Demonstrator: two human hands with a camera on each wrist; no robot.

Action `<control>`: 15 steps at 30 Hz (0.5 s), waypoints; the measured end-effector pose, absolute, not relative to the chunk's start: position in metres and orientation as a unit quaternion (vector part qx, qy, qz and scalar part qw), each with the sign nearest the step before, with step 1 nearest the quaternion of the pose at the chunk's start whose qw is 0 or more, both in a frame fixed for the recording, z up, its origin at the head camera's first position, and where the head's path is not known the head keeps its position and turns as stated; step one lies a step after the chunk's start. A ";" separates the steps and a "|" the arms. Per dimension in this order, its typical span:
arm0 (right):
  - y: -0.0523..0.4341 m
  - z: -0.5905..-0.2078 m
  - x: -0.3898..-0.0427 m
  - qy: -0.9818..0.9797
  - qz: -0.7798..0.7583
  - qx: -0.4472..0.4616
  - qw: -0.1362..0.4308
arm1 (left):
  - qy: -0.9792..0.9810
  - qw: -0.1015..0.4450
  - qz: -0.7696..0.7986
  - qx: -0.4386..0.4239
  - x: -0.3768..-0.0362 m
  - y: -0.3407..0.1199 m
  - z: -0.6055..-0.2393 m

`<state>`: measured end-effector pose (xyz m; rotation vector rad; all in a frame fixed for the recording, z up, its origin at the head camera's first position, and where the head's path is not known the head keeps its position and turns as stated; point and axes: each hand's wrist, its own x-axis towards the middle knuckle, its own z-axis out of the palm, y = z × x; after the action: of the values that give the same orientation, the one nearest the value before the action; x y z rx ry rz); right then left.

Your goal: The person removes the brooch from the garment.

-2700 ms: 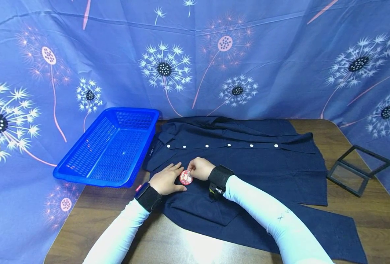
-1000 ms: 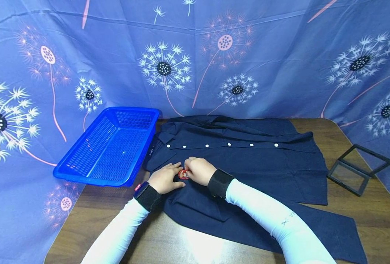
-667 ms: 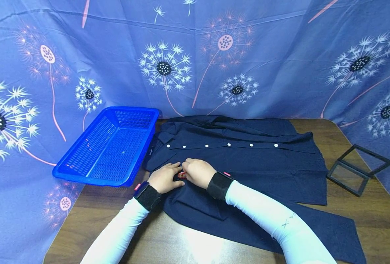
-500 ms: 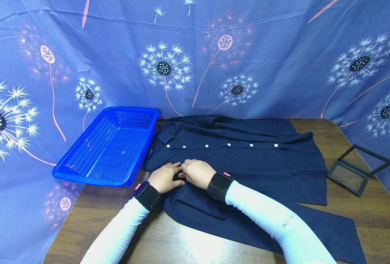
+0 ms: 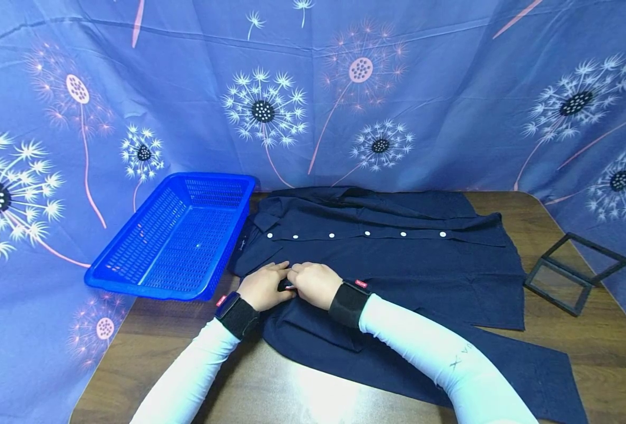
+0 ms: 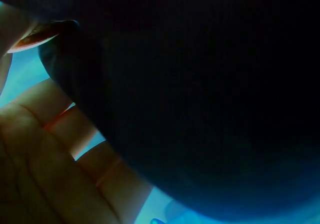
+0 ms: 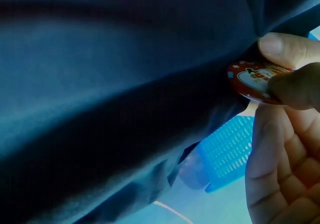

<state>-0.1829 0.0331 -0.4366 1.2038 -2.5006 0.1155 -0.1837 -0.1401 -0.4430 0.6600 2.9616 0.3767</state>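
Note:
A dark navy shirt (image 5: 387,265) with white buttons lies spread on the table. My right hand (image 5: 315,285) pinches a round red button badge (image 7: 250,86) by its edge, close against the shirt fabric. The badge's printed face shows in the right wrist view; only a sliver of its rim appears in the head view, between the hands. To the left, my left hand (image 5: 262,287) rests on the shirt's chest, fingers extended and thumb spread beside the badge. The left wrist view is dark and mostly filled by cloth, with the badge (image 6: 35,39) at the upper left. The badge's back is hidden.
A blue plastic basket (image 5: 212,288) stands left of the shirt. On the right of the wooden table (image 5: 535,353) stands an opened black frame (image 5: 559,271) with clear panes. A blue dandelion-print cloth (image 5: 313,88) hangs behind.
My right hand has turned over and shifted slightly left, tilting the badge from face-up to nearly edge-on. My left hand has stayed almost in place. The shirt and basket have not moved.

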 end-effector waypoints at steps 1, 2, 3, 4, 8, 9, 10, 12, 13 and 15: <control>0.033 -0.437 -0.183 -0.886 0.040 0.428 0.177 | 0.968 0.041 0.123 0.216 -0.184 -0.140 -0.443; 0.033 -0.437 -0.183 -0.887 0.039 0.428 0.171 | 0.968 0.040 0.123 0.217 -0.184 -0.140 -0.443; 0.033 -0.437 -0.182 -0.887 0.040 0.428 0.166 | 0.968 0.041 0.122 0.216 -0.184 -0.140 -0.443; 0.034 -0.438 -0.182 -0.888 0.042 0.429 0.161 | 0.968 0.040 0.122 0.216 -0.183 -0.140 -0.443; 0.034 -0.437 -0.181 -0.889 0.047 0.432 0.144 | 0.966 0.037 0.126 0.222 -0.184 -0.140 -0.443; 0.034 -0.437 -0.181 -0.888 0.048 0.434 0.144 | 0.966 0.040 0.127 0.223 -0.184 -0.141 -0.443; 0.035 -0.437 -0.181 -0.888 0.048 0.436 0.142 | 0.965 0.042 0.129 0.223 -0.184 -0.141 -0.443; 0.035 -0.436 -0.181 -0.887 0.046 0.437 0.141 | 0.965 0.045 0.130 0.224 -0.184 -0.142 -0.443; 0.036 -0.437 -0.181 -0.886 0.046 0.439 0.141 | 0.965 0.046 0.130 0.224 -0.183 -0.142 -0.444; 0.036 -0.437 -0.181 -0.885 0.047 0.441 0.144 | 0.965 0.047 0.125 0.226 -0.183 -0.143 -0.444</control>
<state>-0.1812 0.0361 -0.4368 1.2725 -2.5503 0.1351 -0.1829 -0.1430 -0.4439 0.6885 2.9434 0.3814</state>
